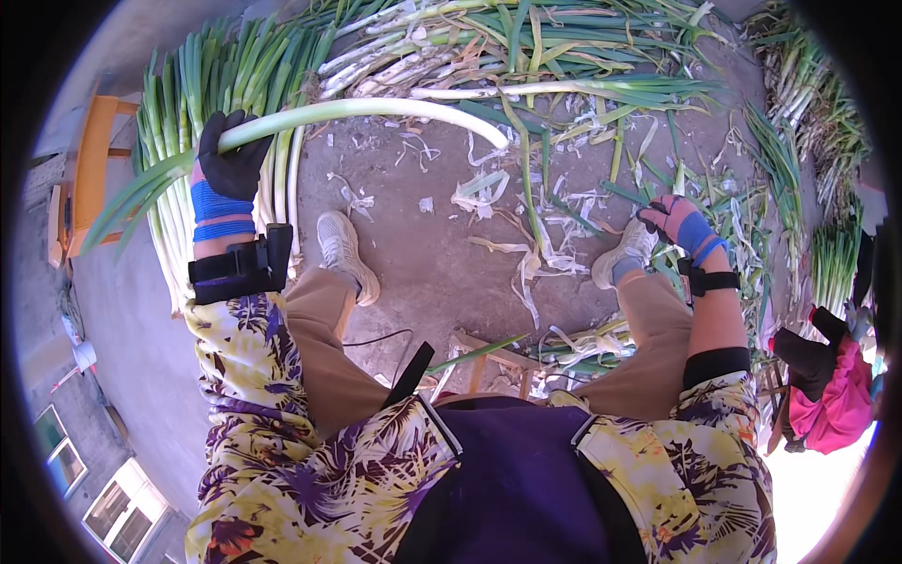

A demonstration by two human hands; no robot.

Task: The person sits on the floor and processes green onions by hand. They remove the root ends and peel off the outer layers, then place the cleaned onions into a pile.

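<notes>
My left hand point(230, 155), in a glove with a dark palm and blue cuff, is closed around a long green onion point(357, 108). Its white root end points right over the floor, and its green leaves droop to the left. Behind that hand stands a thick bundle of cleaned green onions point(174, 202), white stalks toward me. My right hand point(675, 224), in a pink and blue glove, is above my shoe on the right with its fingers curled. A green leaf strip point(624, 194) meets the fingertips; whether they grip it is hidden.
A pile of untrimmed green onions point(526, 38) lies across the far floor. Peeled skins and leaves point(564, 221) litter the ground between my feet. A wooden frame point(91, 179) stands at far left. Another person in pink point(832, 404) sits at right, near more onions point(834, 258).
</notes>
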